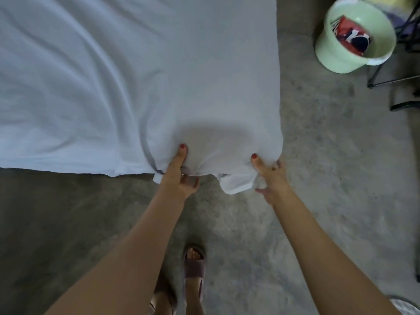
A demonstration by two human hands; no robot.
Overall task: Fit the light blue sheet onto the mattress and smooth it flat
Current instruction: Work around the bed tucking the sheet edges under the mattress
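Note:
The light blue sheet [127, 83] covers the mattress, which fills the upper left of the head view and is hidden under it. Long folds run across the sheet's left part; the right part lies flatter. At the near right corner, my left hand [179, 173] grips the sheet's edge, thumb on top and fingers curled underneath. My right hand [270, 176] grips the corner itself, thumb on top, and a loose flap of sheet [236, 184] hangs down between the two hands.
Grey concrete floor [318, 155] surrounds the mattress. A pale green bucket [341, 57] with a red and navy item inside stands at the upper right, beside a black metal frame [400, 78]. My sandalled feet [194, 267] stand just below the corner.

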